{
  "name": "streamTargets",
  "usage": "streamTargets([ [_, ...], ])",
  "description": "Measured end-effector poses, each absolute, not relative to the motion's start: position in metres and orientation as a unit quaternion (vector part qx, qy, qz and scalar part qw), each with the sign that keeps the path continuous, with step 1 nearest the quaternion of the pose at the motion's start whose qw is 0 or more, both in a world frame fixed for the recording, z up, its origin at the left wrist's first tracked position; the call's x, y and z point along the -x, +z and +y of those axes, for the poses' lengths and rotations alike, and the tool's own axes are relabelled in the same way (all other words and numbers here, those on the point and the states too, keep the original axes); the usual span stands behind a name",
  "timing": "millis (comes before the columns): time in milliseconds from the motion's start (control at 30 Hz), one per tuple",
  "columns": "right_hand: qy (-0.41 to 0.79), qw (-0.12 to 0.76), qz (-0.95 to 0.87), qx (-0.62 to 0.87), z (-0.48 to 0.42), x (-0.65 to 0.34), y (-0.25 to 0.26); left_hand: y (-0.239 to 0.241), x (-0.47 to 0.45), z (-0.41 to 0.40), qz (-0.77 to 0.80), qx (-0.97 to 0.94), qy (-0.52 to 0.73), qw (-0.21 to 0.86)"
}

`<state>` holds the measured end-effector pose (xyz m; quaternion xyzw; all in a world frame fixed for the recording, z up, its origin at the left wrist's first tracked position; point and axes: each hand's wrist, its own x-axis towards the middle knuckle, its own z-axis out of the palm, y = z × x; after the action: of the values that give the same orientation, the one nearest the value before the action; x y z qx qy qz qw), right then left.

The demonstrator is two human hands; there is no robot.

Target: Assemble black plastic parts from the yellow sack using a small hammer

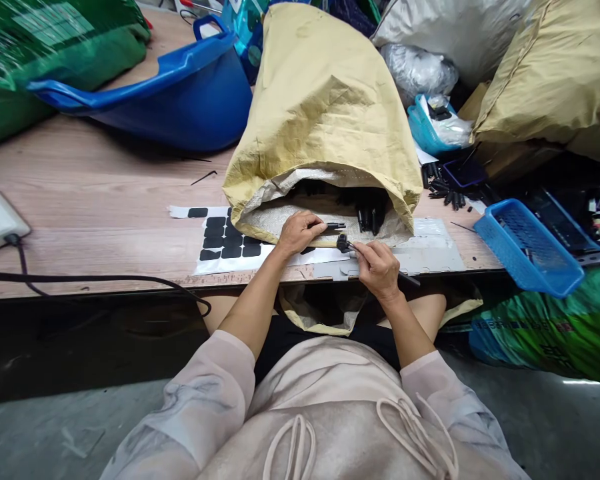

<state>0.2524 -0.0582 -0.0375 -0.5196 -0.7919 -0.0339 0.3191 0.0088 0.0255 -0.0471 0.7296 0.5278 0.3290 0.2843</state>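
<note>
My left hand (300,232) is closed on a thin black pen-like part (335,226) that points right, at the mouth of a yellow woven sack (325,120). Just to its right, my right hand (379,267) pinches a slim tool with a dark handle (409,279) sticking out behind the palm. At the tool's front end sits a small black blocky piece (343,243), close to the left hand's part; I cannot tell whether they touch. Several black tube-like pieces (369,220) lie inside the open sack. A white sheet with black rounded stickers (231,241) lies partly under the sack.
A blue tub (180,93) stands tilted at the back left, near a green bag (55,67). A blue basket (530,247) sits at the right edge, with loose black parts (447,190) behind it. A black cable (105,279) runs along the table's front left.
</note>
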Motion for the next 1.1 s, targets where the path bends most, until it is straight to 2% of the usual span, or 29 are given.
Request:
streamTargets([
  [167,-0.075,0.262,-0.797,0.539,-0.059,-0.252,-0.048,-0.045,-0.008,0.026,0.538,-0.735,0.320,0.262],
  [600,-0.072,0.298,-0.737,0.602,-0.055,-0.244,-0.053,-0.041,-0.009,0.027,0.539,-0.722,0.334,0.277],
  [700,-0.059,0.304,-0.716,0.626,-0.053,-0.244,-0.053,-0.032,-0.006,0.016,0.518,-0.689,0.394,0.320],
  [800,-0.044,0.312,-0.705,0.635,-0.049,-0.247,-0.053,-0.016,-0.002,-0.022,0.480,-0.644,0.422,0.421],
  [867,-0.040,0.313,-0.704,0.637,-0.048,-0.249,-0.054,-0.009,-0.001,-0.057,0.444,-0.635,0.350,0.527],
  [967,-0.056,0.305,-0.707,0.636,-0.048,-0.247,-0.055,-0.018,-0.004,-0.102,0.368,-0.630,0.162,0.664],
  [1033,-0.072,0.299,-0.708,0.635,-0.049,-0.245,-0.055,-0.042,-0.010,-0.116,0.396,-0.654,0.079,0.640],
  [1100,-0.079,0.295,-0.709,0.635,-0.050,-0.243,-0.055,-0.074,-0.018,-0.117,0.494,-0.689,0.024,0.529],
])
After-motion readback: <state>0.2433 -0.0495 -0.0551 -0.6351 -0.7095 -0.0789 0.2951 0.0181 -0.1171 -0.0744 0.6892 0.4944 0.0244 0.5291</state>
